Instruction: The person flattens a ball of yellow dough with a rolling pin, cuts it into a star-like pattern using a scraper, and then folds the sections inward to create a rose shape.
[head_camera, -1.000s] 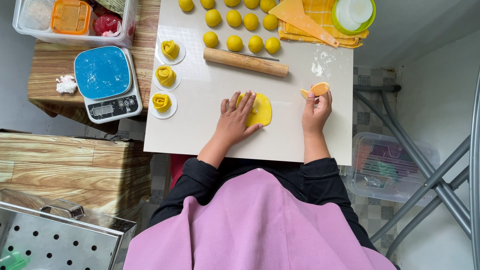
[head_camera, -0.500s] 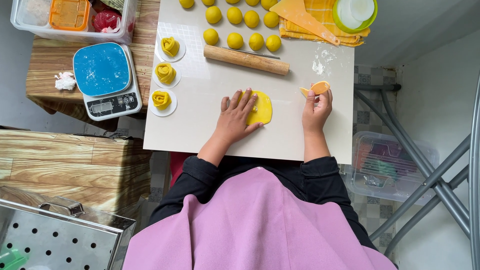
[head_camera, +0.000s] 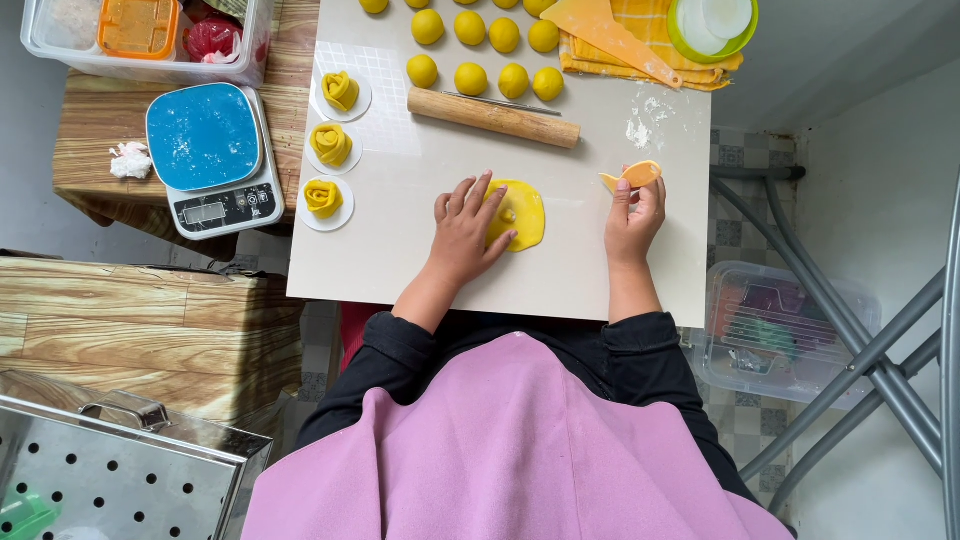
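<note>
A flat round of yellow dough (head_camera: 522, 214) lies on the white table (head_camera: 560, 270). My left hand (head_camera: 465, 228) rests on its left part with fingers spread, pressing it down. To the right, my right hand (head_camera: 632, 215) is raised off the table and pinches a small orange scraper-like piece (head_camera: 632, 176) between its fingertips. A wooden rolling pin (head_camera: 493, 117) lies just beyond the dough. Several yellow dough balls (head_camera: 485, 52) sit in rows at the far edge. Three rose-shaped yellow dough pieces (head_camera: 330, 146) stand on white rounds at the table's left side.
A blue-topped kitchen scale (head_camera: 207, 157) sits on a wooden bench to the left, with a clear bin (head_camera: 150, 35) behind it. An orange scraper (head_camera: 610, 35) on a yellow cloth and a green bowl (head_camera: 712, 20) lie far right. A perforated steel tray (head_camera: 110, 470) is near left.
My left hand has shifted slightly on the dough; my right hand stays raised with the orange piece. Otherwise nothing has visibly moved.
</note>
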